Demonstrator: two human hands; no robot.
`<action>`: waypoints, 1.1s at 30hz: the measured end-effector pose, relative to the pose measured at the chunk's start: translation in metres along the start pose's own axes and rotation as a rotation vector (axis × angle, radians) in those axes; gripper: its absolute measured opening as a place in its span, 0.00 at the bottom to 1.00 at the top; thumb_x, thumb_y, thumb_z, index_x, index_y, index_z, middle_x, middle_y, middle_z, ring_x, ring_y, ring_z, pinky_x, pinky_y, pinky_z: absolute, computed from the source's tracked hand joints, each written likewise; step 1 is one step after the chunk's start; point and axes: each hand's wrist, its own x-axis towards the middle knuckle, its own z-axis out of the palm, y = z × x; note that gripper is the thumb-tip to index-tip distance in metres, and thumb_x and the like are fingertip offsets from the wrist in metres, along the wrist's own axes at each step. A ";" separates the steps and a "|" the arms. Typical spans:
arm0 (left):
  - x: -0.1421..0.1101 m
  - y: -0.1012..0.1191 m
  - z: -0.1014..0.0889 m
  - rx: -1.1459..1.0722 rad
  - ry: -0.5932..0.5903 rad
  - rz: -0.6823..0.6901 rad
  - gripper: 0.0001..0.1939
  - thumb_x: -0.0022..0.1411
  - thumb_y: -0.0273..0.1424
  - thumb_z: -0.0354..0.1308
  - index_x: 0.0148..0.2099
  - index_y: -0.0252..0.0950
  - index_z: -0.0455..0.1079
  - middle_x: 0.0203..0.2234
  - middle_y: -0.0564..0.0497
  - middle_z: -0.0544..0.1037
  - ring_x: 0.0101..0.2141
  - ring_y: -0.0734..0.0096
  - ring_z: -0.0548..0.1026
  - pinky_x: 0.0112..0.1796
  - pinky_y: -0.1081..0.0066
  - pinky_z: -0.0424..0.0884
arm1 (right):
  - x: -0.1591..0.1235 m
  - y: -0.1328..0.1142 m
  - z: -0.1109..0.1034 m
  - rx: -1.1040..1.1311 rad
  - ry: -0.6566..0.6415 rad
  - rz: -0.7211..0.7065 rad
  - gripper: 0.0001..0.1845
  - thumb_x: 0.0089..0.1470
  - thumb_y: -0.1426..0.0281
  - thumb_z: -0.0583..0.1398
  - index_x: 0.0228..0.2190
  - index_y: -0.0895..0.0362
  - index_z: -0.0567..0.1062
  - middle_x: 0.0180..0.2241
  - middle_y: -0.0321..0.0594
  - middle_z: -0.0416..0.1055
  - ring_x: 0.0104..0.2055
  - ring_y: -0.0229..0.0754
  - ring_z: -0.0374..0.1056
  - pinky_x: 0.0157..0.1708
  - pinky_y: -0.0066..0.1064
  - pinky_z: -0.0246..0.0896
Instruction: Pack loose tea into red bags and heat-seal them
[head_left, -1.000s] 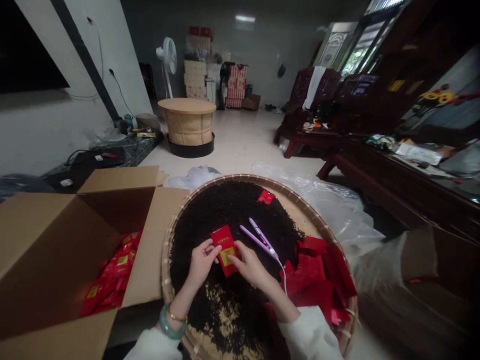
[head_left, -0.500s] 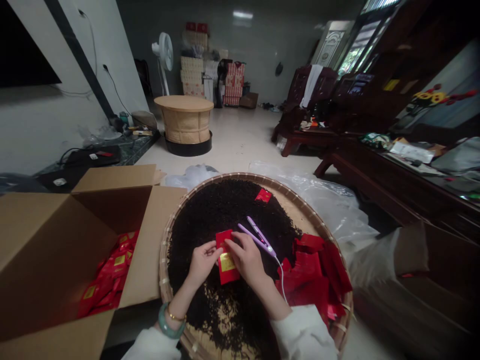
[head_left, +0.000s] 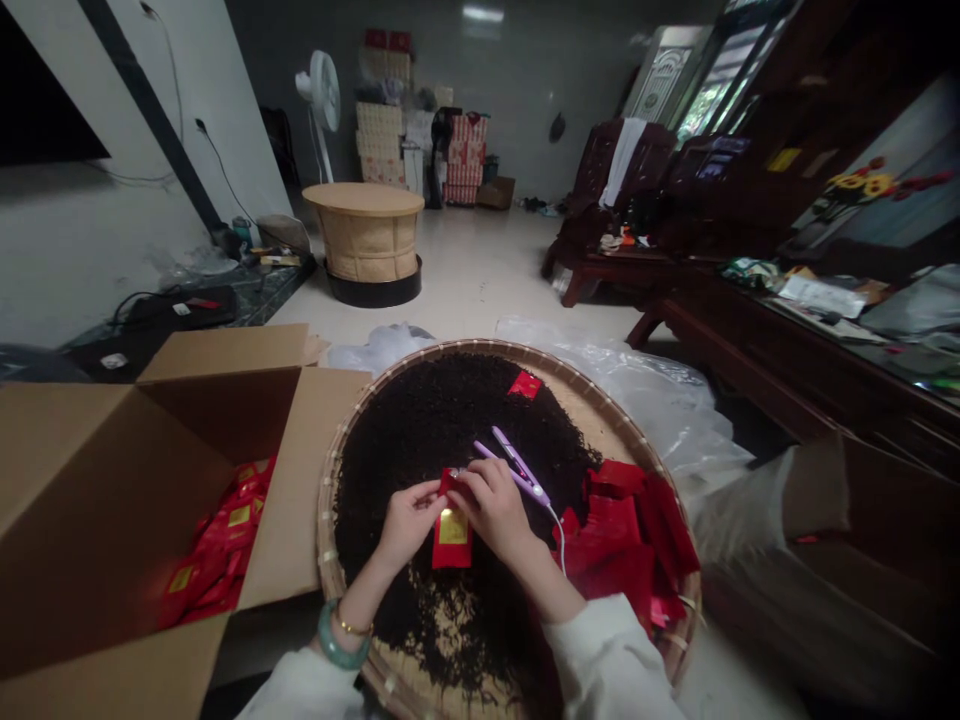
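Both my hands hold a small red packet [head_left: 453, 550] with a gold label, upright over the loose dark tea leaves [head_left: 405, 420]. My left hand [head_left: 409, 517] pinches its upper left edge. At its top right, the fingers of my right hand [head_left: 493, 505] are closed on the upper edge. Just beyond my right hand lies a lilac mini hair straightener [head_left: 529, 478], its two arms apart and a white cord running from it. A pile of flat red packets [head_left: 626, 540] lies to the right, and a single red packet [head_left: 525, 384] rests on the far leaves.
A round woven bamboo tray [head_left: 592, 385] carries the leaves. At left stands an open cardboard box [head_left: 75, 500] with several red packets [head_left: 229, 540] inside. Clear plastic sheeting [head_left: 652, 400] spreads behind the tray. A dark wooden table [head_left: 735, 370] is at right.
The red packet has turned a little more upright, and its top edge now sits lower and more covered by my fingers. My right hand has shifted slightly over its top.
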 end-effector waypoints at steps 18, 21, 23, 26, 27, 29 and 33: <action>0.001 0.023 -0.008 0.102 -0.138 -0.070 0.17 0.53 0.40 0.57 0.37 0.34 0.79 0.35 0.45 0.82 0.37 0.58 0.79 0.41 0.63 0.74 | -0.010 0.005 -0.020 0.257 -0.222 0.256 0.08 0.60 0.70 0.51 0.30 0.55 0.67 0.25 0.38 0.67 0.29 0.42 0.63 0.29 0.31 0.56; 0.002 0.021 -0.009 0.122 -0.140 -0.061 0.14 0.51 0.39 0.59 0.33 0.35 0.79 0.31 0.46 0.83 0.33 0.60 0.79 0.37 0.66 0.74 | -0.012 0.002 -0.024 0.289 -0.285 0.246 0.09 0.61 0.70 0.50 0.33 0.55 0.68 0.27 0.38 0.70 0.29 0.41 0.64 0.30 0.31 0.57; 0.002 0.021 -0.009 0.145 -0.172 -0.065 0.13 0.50 0.38 0.59 0.31 0.35 0.79 0.27 0.47 0.82 0.29 0.63 0.78 0.32 0.69 0.73 | -0.013 0.000 -0.026 0.322 -0.321 0.246 0.11 0.63 0.69 0.49 0.34 0.54 0.70 0.28 0.38 0.72 0.30 0.41 0.65 0.31 0.31 0.58; 0.001 0.022 -0.009 0.153 -0.231 -0.090 0.12 0.50 0.37 0.60 0.29 0.34 0.78 0.24 0.48 0.81 0.25 0.66 0.76 0.27 0.72 0.71 | -0.016 -0.001 -0.030 0.355 -0.353 0.252 0.14 0.64 0.67 0.48 0.35 0.53 0.72 0.28 0.37 0.73 0.29 0.40 0.65 0.32 0.31 0.58; 0.000 0.023 -0.008 0.149 -0.243 -0.093 0.11 0.50 0.36 0.60 0.29 0.33 0.78 0.24 0.48 0.81 0.25 0.66 0.76 0.28 0.72 0.71 | -0.017 -0.002 -0.031 0.362 -0.360 0.249 0.15 0.64 0.66 0.48 0.35 0.53 0.73 0.28 0.37 0.73 0.29 0.40 0.64 0.32 0.31 0.57; -0.001 0.025 -0.008 0.155 -0.251 -0.069 0.10 0.50 0.36 0.60 0.28 0.34 0.78 0.24 0.48 0.81 0.26 0.66 0.76 0.30 0.72 0.71 | -0.019 -0.003 -0.031 0.371 -0.376 0.244 0.16 0.64 0.65 0.48 0.35 0.53 0.74 0.28 0.37 0.73 0.29 0.40 0.64 0.33 0.31 0.57; -0.004 0.027 -0.007 0.230 -0.187 0.045 0.11 0.53 0.35 0.57 0.28 0.34 0.77 0.24 0.48 0.81 0.27 0.67 0.76 0.32 0.72 0.70 | -0.019 -0.012 -0.030 0.385 -0.430 0.301 0.14 0.61 0.64 0.52 0.31 0.55 0.74 0.24 0.35 0.72 0.27 0.39 0.63 0.31 0.30 0.56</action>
